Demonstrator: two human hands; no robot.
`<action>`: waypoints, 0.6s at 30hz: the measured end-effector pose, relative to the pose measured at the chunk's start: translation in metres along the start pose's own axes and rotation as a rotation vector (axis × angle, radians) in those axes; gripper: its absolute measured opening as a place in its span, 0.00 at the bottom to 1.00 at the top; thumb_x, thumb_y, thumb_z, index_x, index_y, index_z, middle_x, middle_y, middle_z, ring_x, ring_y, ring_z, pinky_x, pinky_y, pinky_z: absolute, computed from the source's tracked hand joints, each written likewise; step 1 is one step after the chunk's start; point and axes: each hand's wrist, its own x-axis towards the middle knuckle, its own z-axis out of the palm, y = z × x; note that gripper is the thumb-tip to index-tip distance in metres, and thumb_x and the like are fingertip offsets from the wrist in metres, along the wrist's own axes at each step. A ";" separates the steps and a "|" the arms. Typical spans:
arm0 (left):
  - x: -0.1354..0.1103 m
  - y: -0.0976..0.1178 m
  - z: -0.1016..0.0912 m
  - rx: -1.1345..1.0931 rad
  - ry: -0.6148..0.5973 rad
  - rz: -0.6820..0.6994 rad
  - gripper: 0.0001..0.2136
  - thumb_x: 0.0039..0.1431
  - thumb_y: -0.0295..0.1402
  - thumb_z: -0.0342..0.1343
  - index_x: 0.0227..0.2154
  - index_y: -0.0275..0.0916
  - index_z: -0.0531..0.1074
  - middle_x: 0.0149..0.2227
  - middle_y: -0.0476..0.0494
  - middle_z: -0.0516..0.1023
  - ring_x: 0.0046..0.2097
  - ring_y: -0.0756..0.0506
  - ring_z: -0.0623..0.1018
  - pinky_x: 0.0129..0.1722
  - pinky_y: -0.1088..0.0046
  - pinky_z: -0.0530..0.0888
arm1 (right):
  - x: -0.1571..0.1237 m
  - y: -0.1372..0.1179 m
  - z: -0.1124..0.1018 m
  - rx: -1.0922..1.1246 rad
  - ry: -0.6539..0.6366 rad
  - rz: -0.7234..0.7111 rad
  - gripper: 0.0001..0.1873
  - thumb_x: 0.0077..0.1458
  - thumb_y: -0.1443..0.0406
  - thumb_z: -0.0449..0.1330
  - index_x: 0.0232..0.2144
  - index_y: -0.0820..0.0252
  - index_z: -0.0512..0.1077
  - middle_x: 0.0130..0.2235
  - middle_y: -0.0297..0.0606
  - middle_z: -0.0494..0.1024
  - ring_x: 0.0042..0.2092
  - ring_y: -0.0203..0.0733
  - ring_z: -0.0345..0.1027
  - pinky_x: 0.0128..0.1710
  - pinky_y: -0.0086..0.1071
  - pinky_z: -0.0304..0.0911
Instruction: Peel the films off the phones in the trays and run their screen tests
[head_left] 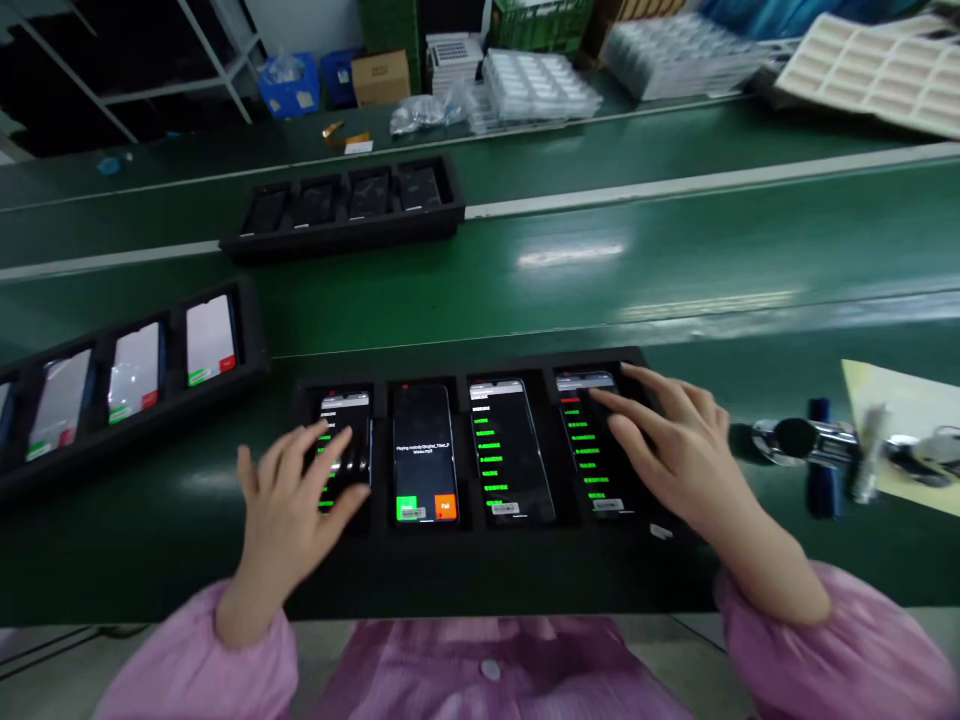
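Note:
A black tray (465, 450) in front of me holds several smartphones side by side with lit screens. Over the leftmost smartphone (361, 405) is my left hand (289, 500), fingers apart and covering part of its list of green text. My right hand (679, 440) reaches over the rightmost smartphone (589, 440), its index finger at the upper part of the screen and the fingers spread. Between my hands, one smartphone (421, 440) shows white text with green and orange buttons. Beside it, another smartphone (510, 440) displays green lines of text. Neither hand grasps anything.
At the left, a second black tray (251, 340) holds phones with white screens. Farther back lies a third black tray (345, 238) with dark-screened phones. Metal-and-blue items (806, 440) and yellow paper (922, 390) lie at right. Clear plastic trays (540, 85) stand along the back.

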 end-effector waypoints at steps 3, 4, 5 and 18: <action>0.031 -0.033 0.006 0.010 -0.093 -0.117 0.26 0.73 0.54 0.45 0.60 0.46 0.77 0.67 0.29 0.69 0.66 0.23 0.67 0.62 0.14 0.51 | 0.019 0.010 0.012 -0.076 -0.028 -0.015 0.26 0.75 0.51 0.47 0.54 0.51 0.82 0.65 0.47 0.72 0.60 0.66 0.66 0.54 0.61 0.63; 0.036 -0.039 0.006 0.012 -0.115 -0.124 0.25 0.73 0.53 0.45 0.58 0.46 0.78 0.68 0.30 0.68 0.67 0.22 0.65 0.61 0.12 0.51 | 0.021 0.009 0.013 -0.082 -0.026 -0.029 0.26 0.75 0.50 0.47 0.50 0.52 0.83 0.64 0.47 0.73 0.61 0.65 0.66 0.56 0.62 0.62; 0.038 -0.041 0.005 0.013 -0.124 -0.114 0.23 0.73 0.51 0.47 0.55 0.47 0.80 0.68 0.32 0.69 0.68 0.22 0.65 0.61 0.12 0.51 | 0.022 0.006 0.012 -0.082 -0.018 -0.051 0.26 0.75 0.50 0.48 0.45 0.52 0.85 0.63 0.46 0.75 0.61 0.65 0.66 0.57 0.63 0.60; 0.062 0.022 0.022 -0.122 -0.166 0.222 0.16 0.73 0.48 0.52 0.50 0.53 0.82 0.67 0.42 0.72 0.69 0.29 0.66 0.68 0.20 0.51 | 0.041 -0.068 0.019 0.049 -0.121 -0.295 0.16 0.72 0.52 0.58 0.45 0.49 0.83 0.67 0.43 0.72 0.63 0.59 0.66 0.59 0.57 0.62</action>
